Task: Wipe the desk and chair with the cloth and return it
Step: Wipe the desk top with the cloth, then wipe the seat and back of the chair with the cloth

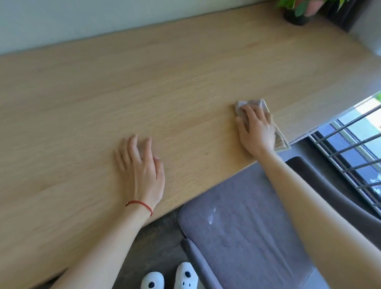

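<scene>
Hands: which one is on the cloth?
The right hand, pressing the grey cloth flat near the desk edge. The left hand, with the red wrist string, rests on bare wood.

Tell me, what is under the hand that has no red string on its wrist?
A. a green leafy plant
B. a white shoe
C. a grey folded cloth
C: the right hand presses flat on the grey folded cloth, which lies on the light wooden desk.
</scene>
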### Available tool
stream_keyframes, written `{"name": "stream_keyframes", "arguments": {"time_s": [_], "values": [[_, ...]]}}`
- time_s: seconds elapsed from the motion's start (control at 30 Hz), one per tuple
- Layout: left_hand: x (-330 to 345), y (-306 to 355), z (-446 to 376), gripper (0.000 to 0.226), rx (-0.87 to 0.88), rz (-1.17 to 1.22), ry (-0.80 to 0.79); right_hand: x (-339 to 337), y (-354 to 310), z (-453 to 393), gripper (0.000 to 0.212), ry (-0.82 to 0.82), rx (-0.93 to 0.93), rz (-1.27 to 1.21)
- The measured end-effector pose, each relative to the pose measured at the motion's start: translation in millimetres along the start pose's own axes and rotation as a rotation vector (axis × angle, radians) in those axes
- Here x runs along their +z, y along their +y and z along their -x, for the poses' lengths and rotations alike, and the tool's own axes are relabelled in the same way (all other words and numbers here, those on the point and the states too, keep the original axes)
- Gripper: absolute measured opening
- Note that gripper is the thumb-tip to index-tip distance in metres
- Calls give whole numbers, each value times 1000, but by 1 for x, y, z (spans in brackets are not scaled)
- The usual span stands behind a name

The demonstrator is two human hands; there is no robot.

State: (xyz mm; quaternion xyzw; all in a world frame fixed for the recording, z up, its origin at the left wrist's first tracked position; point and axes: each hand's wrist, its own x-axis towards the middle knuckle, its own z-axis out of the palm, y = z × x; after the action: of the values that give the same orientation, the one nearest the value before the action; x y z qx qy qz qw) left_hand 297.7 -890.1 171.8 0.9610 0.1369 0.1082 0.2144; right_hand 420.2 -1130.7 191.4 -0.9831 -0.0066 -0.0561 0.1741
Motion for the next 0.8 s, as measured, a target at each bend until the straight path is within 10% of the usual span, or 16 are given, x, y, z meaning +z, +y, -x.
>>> {"name": "stream_keyframes", "arguments": {"time_s": [0.23, 0.5, 0.8], "values": [[1, 6, 1, 41, -10, -89, -9, 26, -98, 96, 36, -21, -349, -86], [-7, 2, 4, 33, 43, 132, 79, -14, -38, 144, 17, 35, -354, -11], [-1, 65, 119, 21, 268, 223, -85, -10, 38, 204, 13, 29, 464, -1034]]}}
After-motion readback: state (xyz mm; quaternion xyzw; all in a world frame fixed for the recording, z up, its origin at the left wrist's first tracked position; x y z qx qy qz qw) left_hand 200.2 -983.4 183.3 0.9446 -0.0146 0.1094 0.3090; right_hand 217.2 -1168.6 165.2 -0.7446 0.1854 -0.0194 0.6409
